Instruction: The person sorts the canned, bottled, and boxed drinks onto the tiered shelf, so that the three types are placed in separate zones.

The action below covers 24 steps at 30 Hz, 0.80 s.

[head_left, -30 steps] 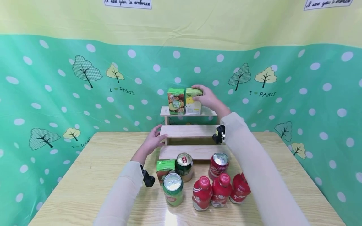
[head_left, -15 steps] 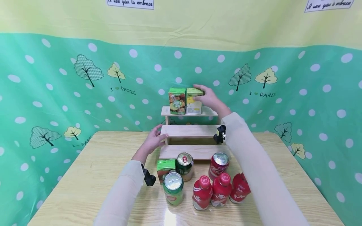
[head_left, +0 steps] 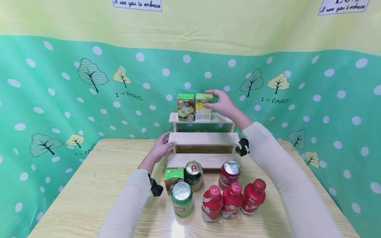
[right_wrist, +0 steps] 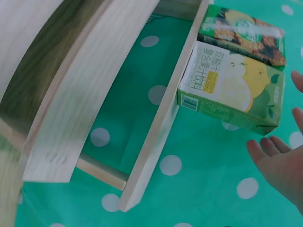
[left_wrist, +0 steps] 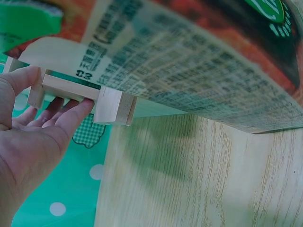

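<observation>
My left hand [head_left: 160,148] grips the left end of a three-tier wooden shelf [head_left: 205,138], thumb on the middle board. In the left wrist view its fingers curl round the wooden frame [left_wrist: 71,87]. My right hand [head_left: 224,105] hovers at the top tier beside a pale yellow-green juice box [head_left: 203,114]. The right wrist view shows its fingers spread and apart from that juice box [right_wrist: 232,85], which has pears printed on it. Left of it on the same tier stands a green and brown drink box [head_left: 186,108]. Both boxes are upright.
In front of the shelf stand a green drink box [head_left: 174,175], a dark green can [head_left: 193,180], a light green can [head_left: 182,201], a dark red can [head_left: 229,177] and three red bottles [head_left: 212,205]. A green dotted cloth [head_left: 89,115] hangs behind the wooden table [head_left: 98,185].
My right hand has let go of the pale yellow-green juice box and drawn slightly right. Its forearm has swung right, uncovering the rightmost red bottle. The left hand stays on the shelf.
</observation>
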Motion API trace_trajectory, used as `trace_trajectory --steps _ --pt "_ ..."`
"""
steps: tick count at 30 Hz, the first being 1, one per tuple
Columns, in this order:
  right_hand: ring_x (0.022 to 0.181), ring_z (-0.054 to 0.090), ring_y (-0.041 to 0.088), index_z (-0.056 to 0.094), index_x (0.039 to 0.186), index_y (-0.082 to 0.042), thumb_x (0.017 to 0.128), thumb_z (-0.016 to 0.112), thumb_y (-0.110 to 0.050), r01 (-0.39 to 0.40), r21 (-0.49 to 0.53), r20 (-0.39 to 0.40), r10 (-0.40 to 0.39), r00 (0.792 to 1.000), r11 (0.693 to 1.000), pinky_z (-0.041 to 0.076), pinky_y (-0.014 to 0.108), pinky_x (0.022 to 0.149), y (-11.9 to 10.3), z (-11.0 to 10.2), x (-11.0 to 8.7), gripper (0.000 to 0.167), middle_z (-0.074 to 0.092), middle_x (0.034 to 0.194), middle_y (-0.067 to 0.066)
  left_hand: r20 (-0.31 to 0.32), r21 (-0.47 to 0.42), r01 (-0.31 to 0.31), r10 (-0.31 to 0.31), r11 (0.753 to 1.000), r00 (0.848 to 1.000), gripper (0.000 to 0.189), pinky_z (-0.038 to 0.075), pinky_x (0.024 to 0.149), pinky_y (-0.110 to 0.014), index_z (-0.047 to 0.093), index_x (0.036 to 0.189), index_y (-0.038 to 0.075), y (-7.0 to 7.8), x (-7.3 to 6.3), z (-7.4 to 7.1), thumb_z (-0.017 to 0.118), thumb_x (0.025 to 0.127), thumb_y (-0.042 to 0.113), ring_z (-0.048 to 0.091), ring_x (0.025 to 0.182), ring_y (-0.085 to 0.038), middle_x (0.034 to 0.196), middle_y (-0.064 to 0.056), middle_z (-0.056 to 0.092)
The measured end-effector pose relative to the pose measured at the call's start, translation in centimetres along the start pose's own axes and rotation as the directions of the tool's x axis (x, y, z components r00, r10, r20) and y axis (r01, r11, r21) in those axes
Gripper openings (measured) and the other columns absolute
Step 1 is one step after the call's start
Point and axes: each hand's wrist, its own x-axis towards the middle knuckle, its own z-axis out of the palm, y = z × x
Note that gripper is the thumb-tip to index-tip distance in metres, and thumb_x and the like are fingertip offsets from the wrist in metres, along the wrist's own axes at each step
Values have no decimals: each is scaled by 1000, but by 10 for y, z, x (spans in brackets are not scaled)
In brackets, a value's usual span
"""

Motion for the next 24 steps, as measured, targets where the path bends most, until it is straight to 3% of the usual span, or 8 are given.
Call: trace_trajectory --steps 8,12,18,24 --pt "131 37 24 51 133 -15 86 68 -25 88 -83 0 -88 996 993 37 48 108 -8 3 -20 52 44 140 6 0 0 5 -5 1000 1000 70 40 105 -53 11 151 14 1 -1 1 53 95 10 39 132 -39 150 -21 27" --pt "129 39 25 52 132 -13 85 68 -25 117 -67 12 -117 993 991 37 47 108 -11 7 -28 51 47 137 6 5 2 -2 2 1000 1000 70 41 104 -53 10 151 13 3 -3 2 52 95 9 39 132 -38 149 -21 28" --pt "128 42 30 52 132 -10 85 69 -24 141 -22 134 -137 981 990 38 47 108 -12 19 -37 51 49 137 8 2 9 0 0 1000 1000 70 41 104 -53 10 151 14 2 -3 2 52 95 10 39 131 -39 149 -22 28" --pt "122 49 26 52 130 -7 86 68 -24 157 -25 290 -143 946 987 41 44 107 -5 32 -45 50 53 131 12 -4 3 4 -4 1000 1000 70 41 104 -53 11 151 14 2 -2 2 53 95 10 39 131 -39 149 -22 27"
